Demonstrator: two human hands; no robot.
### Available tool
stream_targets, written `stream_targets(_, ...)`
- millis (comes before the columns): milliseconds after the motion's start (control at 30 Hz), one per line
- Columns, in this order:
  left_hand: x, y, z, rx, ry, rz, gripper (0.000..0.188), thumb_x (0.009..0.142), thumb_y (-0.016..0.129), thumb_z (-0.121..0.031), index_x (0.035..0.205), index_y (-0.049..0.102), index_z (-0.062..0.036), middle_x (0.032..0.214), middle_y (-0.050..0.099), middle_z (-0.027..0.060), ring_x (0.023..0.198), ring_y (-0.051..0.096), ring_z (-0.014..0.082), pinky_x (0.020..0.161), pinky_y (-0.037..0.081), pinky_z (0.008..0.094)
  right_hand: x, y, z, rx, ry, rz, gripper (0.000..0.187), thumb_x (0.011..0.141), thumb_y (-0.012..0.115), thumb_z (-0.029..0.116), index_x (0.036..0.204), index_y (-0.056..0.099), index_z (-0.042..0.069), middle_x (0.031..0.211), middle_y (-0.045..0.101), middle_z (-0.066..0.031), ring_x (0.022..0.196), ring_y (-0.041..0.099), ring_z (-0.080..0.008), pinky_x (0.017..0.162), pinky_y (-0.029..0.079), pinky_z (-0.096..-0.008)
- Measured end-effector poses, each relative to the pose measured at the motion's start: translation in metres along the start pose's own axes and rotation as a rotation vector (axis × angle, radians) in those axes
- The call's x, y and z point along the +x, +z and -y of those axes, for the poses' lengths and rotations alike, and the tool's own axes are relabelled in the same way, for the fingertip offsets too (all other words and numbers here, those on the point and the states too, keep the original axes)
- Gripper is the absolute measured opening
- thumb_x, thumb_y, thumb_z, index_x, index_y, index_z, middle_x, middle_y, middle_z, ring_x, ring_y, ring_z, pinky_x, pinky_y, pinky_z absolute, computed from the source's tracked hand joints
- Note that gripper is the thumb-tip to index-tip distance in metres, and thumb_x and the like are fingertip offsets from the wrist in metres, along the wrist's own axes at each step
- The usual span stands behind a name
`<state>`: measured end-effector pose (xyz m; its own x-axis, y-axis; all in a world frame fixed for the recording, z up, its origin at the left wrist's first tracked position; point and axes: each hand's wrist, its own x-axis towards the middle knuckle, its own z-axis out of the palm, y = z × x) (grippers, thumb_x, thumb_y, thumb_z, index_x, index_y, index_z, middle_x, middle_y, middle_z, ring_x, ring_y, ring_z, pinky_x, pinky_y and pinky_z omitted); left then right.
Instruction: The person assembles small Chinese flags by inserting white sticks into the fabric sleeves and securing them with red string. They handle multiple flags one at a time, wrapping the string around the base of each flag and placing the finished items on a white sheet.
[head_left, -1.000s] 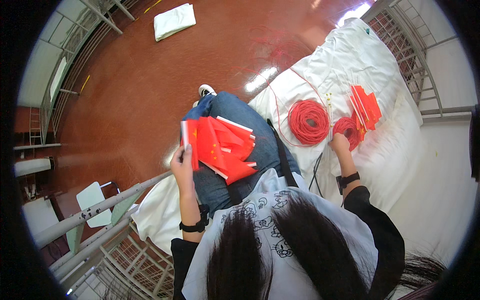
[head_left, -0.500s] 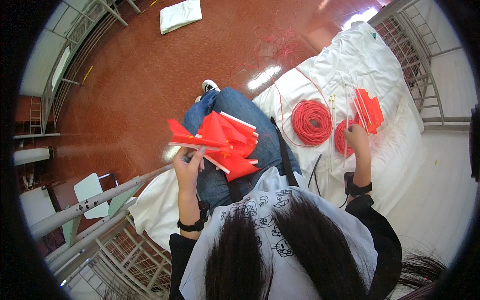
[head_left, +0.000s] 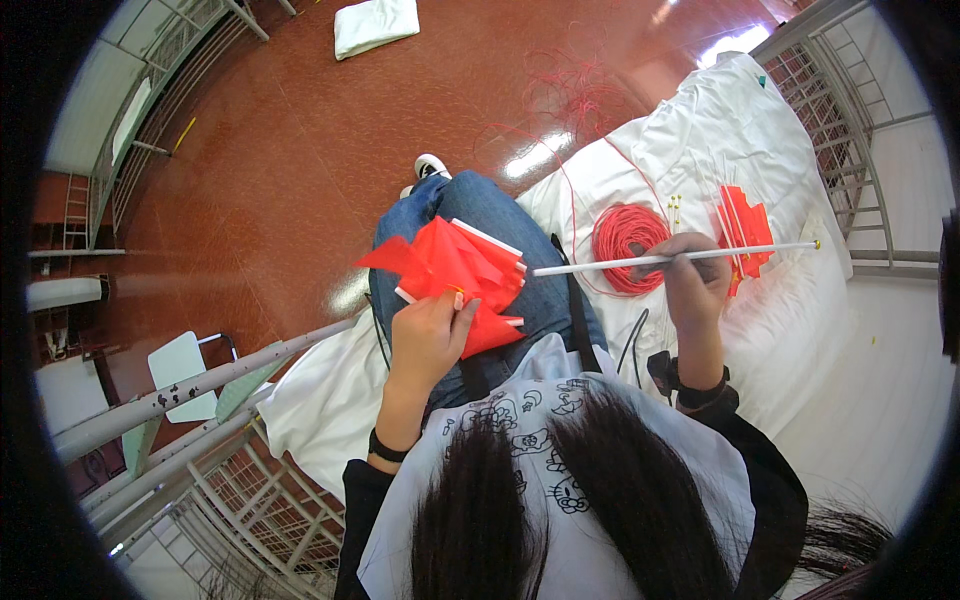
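Over my lap, several small red flags [head_left: 450, 250] with white sleeve edges lie bunched together. My left hand [head_left: 428, 335] is closed on one red flag at the near side of this bunch, its fingers pinching the cloth. My right hand [head_left: 694, 285], also closed, grips a thin white flagpole [head_left: 590, 266] with a gold tip. The pole lies nearly level, its plain end pointing toward the flags on my lap. Beyond the right hand, more red flags on white sticks [head_left: 752, 225] rest on the bed.
A coil of red cord [head_left: 615, 230] sits on the white bedding [head_left: 700, 130], partly behind the pole. Loose red cord [head_left: 570, 85] tangles on the red floor [head_left: 300, 150]. Metal bed rails [head_left: 200, 385] run at my left, near a pale green chair [head_left: 183, 365]. A folded white cloth [head_left: 377, 28] lies far ahead.
My right hand has lifted a white flagpole off the bed and brought it level, toward my lap. The left hand has moved right and nearer, lowering its flag onto the bunch.
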<state>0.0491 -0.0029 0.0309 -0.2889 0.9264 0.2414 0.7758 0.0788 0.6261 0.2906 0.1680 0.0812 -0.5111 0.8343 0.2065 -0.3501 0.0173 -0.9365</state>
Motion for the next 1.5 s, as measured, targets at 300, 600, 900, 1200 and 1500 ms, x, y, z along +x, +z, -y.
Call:
stream_targets(300,0.003,0.001,-0.002,0.090,0.046,0.075,0.025,0.082,0.065,-0.017,0.067,0.050,-0.0030,0.055,0.050,0.0133,0.049,0.052,0.0304,0.046,0.039,0.0392,-0.004,0.025,-0.015,-0.009,0.187,0.199,0.014,0.086,0.057,0.001,0.097,0.061,-0.007,0.090,0.065,-0.0159,0.084,0.065,-0.0209,0.077,0.053,-0.0325)
stream_targets(600,0.005,0.000,-0.004,0.081,0.093,0.080,0.023,0.082,0.064,-0.017,0.070,0.051,-0.0030,0.055,0.050,0.0132,0.051,0.053,0.0298,0.047,0.040,0.0394,-0.006,0.028,-0.024,-0.009,0.234,0.215,0.015,0.088,0.055,0.003,0.100,0.058,-0.007,0.090,0.065,-0.0168,0.084,0.065,-0.0225,0.077,0.054,-0.0340)
stream_targets(900,0.006,0.002,-0.002,0.102,0.103,0.112,0.021,0.082,0.065,-0.019,0.074,0.054,-0.0029,0.056,0.052,0.0127,0.052,0.055,0.0288,0.048,0.041,0.0390,-0.008,0.024,-0.028,-0.008,0.242,0.163,0.016,0.090,0.053,0.008,0.100,0.054,-0.005,0.087,0.065,-0.0191,0.080,0.066,-0.0266,0.075,0.054,-0.0374)
stream_targets(1200,0.005,0.004,-0.003,0.109,0.090,0.134,0.022,0.080,0.067,-0.020,0.073,0.055,-0.0032,0.057,0.054,0.0123,0.053,0.056,0.0278,0.048,0.042,0.0383,-0.008,0.027,-0.031,-0.001,0.240,0.138,0.016,0.092,0.049,0.008,0.100,0.053,-0.005,0.086,0.065,-0.0191,0.079,0.066,-0.0267,0.074,0.054,-0.0383)
stream_targets(1500,0.003,0.005,-0.001,0.112,0.100,0.124,0.022,0.079,0.068,-0.020,0.071,0.054,-0.0043,0.057,0.053,0.0113,0.053,0.055,0.0275,0.048,0.042,0.0384,-0.006,0.026,-0.032,-0.009,0.240,0.134,0.015,0.092,0.048,0.008,0.099,0.053,-0.005,0.083,0.064,-0.0191,0.076,0.066,-0.0260,0.072,0.054,-0.0373)
